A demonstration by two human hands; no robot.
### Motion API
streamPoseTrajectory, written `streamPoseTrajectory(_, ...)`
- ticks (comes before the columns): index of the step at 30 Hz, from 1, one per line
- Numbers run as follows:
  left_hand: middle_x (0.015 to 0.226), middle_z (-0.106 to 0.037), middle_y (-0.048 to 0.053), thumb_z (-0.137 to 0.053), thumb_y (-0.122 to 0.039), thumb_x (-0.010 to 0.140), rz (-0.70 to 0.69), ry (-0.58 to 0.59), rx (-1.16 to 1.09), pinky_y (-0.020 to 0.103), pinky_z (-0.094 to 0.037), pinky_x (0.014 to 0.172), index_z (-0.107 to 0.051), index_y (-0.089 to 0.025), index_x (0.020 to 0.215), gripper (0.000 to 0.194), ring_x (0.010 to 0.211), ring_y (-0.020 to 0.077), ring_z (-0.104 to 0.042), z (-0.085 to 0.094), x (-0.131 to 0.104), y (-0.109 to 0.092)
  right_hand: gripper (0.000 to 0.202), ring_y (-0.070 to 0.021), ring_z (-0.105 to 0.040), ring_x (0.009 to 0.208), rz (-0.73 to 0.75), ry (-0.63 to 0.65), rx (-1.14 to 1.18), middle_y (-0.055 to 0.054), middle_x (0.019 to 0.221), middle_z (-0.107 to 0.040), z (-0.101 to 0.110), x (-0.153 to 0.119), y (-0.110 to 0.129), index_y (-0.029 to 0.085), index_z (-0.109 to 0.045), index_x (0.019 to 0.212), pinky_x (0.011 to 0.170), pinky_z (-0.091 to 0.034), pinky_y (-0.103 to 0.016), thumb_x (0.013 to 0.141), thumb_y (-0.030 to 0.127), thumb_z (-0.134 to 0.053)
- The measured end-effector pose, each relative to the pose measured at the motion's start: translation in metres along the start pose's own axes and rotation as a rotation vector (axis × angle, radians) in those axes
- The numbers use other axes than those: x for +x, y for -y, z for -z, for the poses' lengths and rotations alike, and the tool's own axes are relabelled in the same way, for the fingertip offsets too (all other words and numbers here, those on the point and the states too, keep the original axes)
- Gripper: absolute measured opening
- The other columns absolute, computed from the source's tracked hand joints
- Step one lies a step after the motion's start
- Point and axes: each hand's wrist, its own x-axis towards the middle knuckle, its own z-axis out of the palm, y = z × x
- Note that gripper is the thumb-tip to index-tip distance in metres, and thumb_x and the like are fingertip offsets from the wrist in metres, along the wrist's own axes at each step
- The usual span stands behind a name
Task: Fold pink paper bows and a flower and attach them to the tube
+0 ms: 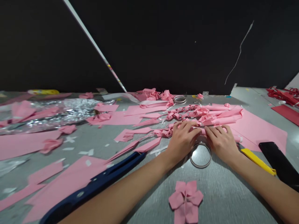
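My left hand (183, 138) is closed on a narrow roll of pink paper (203, 131), its fingers curled over the paper. From the right, my right hand (220, 140) grips the same roll, thumbs nearly meeting. To the left, strips of twisted, folded pink paper (167, 132) run up against my left fingers. A thin ring like a tape roll (201, 166) lies flat just below my hands. Nearer to me is a folded pink paper flower (186, 202). Behind my hands are more pink paper chains and rolls (217, 116). My fingertips are partly hidden.
A long dark blue tool (98, 180) lies by my left forearm. On the right are a yellow-handled cutter (258, 161) and a black phone (279, 161). Silvery plastic (77, 109) and pink sheets (28, 144) cover the left. A dark wall (163, 46) stands behind.
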Motion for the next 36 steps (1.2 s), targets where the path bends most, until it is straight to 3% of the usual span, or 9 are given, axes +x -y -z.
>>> streamPoseTrajectory(8,0.122,-0.075,0.008,-0.067,-0.02,0.104,-0.039,0.013,0.01,0.048,-0.043,0.1,-0.076,-0.024,0.099,0.01,0.113,0.0292,-0.065,-0.0018,-0.0008,0.0003,0.028,-0.029,-0.068,0.1,0.0,0.028,0.001,-0.012,0.118,-0.082,-0.0022,-0.0005,0.0015,0.01,-0.069,0.134,0.096,-0.037,-0.046,0.108,0.019,-0.06)
streamPoseTrajectory(19,0.125,-0.076,0.01,-0.062,-0.014,0.101,0.045,0.008,-0.038,0.051,-0.043,0.103,-0.07,-0.021,0.106,0.012,0.115,0.0294,-0.069,0.006,0.0025,-0.004,0.028,-0.028,-0.068,0.099,-0.016,0.042,0.0,-0.013,0.118,-0.082,0.0028,0.0004,0.0022,0.012,-0.069,0.134,0.09,-0.039,-0.043,0.109,0.018,-0.056)
streamPoseTrajectory(23,0.143,-0.072,0.01,-0.053,-0.016,0.107,0.02,0.061,-0.051,0.058,-0.026,0.125,-0.063,-0.022,0.135,0.03,0.136,0.0294,-0.063,0.0073,0.0039,-0.0069,0.028,-0.0274,-0.068,0.1,0.012,0.044,-0.001,-0.013,0.12,-0.08,0.0045,0.0015,0.0029,0.011,-0.068,0.133,0.093,-0.039,-0.042,0.109,0.016,-0.055)
streamPoseTrajectory(26,0.138,-0.075,0.01,-0.051,-0.016,0.108,-0.002,0.138,-0.047,0.061,-0.012,0.133,-0.062,-0.018,0.139,0.034,0.135,0.0295,-0.064,0.0063,0.0034,-0.0079,0.034,-0.028,-0.067,0.103,0.021,0.052,-0.003,-0.014,0.127,-0.079,0.0049,0.0019,0.003,0.01,-0.063,0.141,0.094,-0.04,-0.042,0.108,0.015,-0.056)
streamPoseTrajectory(30,0.127,-0.078,0.009,-0.051,-0.021,0.109,0.029,0.157,-0.044,0.063,-0.011,0.134,-0.067,-0.018,0.132,0.029,0.124,0.0284,-0.068,0.0055,0.0032,-0.0081,0.037,-0.0285,-0.067,0.1,0.022,0.065,-0.01,-0.014,0.128,-0.078,0.0052,0.0016,0.0035,0.01,-0.062,0.145,0.089,-0.041,-0.043,0.109,0.017,-0.056)
streamPoseTrajectory(36,0.123,-0.078,0.009,-0.052,-0.02,0.107,0.036,0.171,-0.08,0.064,-0.012,0.135,-0.067,-0.019,0.127,0.026,0.122,0.0279,-0.068,0.0064,0.0044,-0.007,0.038,-0.0292,-0.067,0.1,0.043,0.077,-0.029,-0.015,0.131,-0.078,0.007,0.0004,0.0048,0.009,-0.061,0.146,0.086,-0.041,-0.043,0.109,0.016,-0.054)
